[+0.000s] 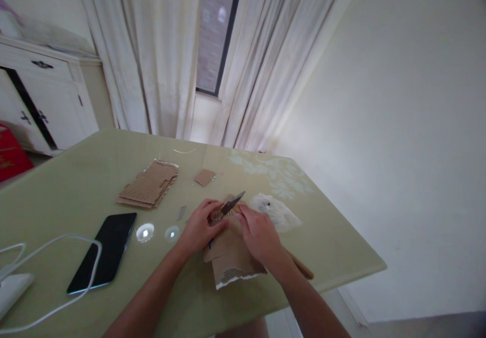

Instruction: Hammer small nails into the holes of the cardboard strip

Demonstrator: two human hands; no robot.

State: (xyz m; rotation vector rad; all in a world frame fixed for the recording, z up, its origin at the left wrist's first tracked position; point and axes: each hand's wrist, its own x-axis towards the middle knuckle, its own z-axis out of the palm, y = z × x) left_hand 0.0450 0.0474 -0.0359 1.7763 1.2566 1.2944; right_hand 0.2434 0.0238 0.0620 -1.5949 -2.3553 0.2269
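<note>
A torn brown cardboard piece (231, 257) lies on the table under both hands, its lower edge ragged and white. My left hand (199, 229) is curled at its upper left, around the base of a pointed metal blade (233, 203). The blade points up and right; its handle is hidden, so I cannot tell which tool it belongs to. My right hand (261, 231) grips the cardboard's right side, its thumb and fingers closed near the top. A light brown stick-like piece (299, 264) shows beyond my right wrist.
Left lie stacked corrugated cardboard (149, 183), a black phone (108, 252) and a white cable (96, 267). A small cardboard square (204, 177) and thin metal strips (181, 213) lie nearer the middle. A crumpled clear plastic bag (279, 214) is right. The table edge (349, 279) is at right.
</note>
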